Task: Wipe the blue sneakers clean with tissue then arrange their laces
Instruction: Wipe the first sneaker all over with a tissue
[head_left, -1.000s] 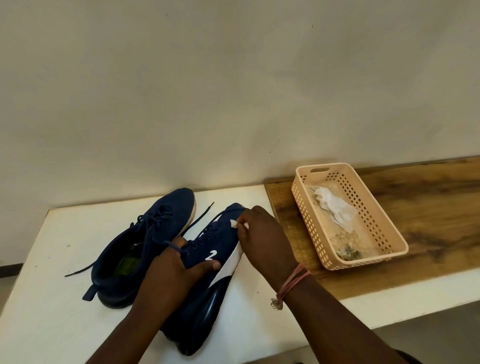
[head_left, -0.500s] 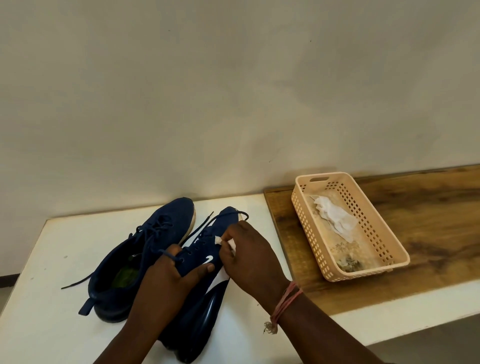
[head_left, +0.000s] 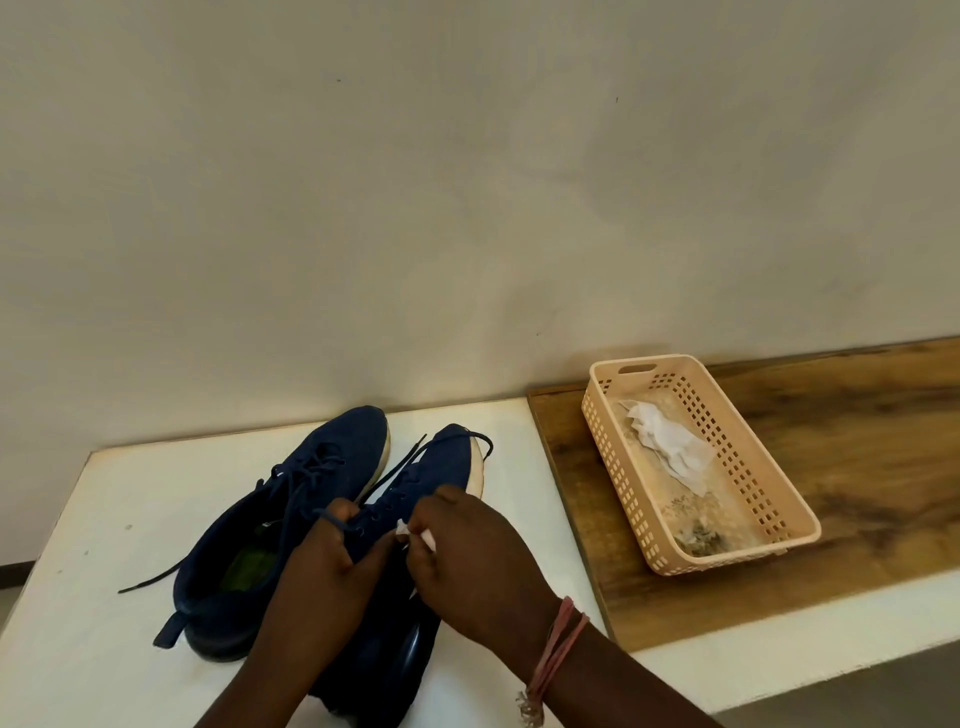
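The right hand (head_left: 470, 566) has slid back along the near sneaker (head_left: 415, 499), from the toe end a second ago to the laced middle now, and the white side stripe it was wiping is hidden under the two hands. The left hand (head_left: 324, 566) has shifted with it, its thumb no longer spread over the shoe's flank. The right fingers (head_left: 436, 519) are curled together and pinch a small wad of tissue (head_left: 410, 532), which peeps out at the fingertips and presses on the shoe just beside the eyelets. The left fingers (head_left: 337, 512) are curled round the shoe's tongue area, with a lace (head_left: 410, 460) running out ahead of them toward the toe. The near sneaker lies under both hands, long axis running away from the fingers toward the wall, toe pointing up and slightly right, pale sole edge turned right. The far sneaker (head_left: 291, 499) lies just left of the left fingers, parallel, toe the same way, touching its mate. Right of the right fingers, well apart, a peach basket (head_left: 779, 483) holds a crumpled tissue (head_left: 667, 447)
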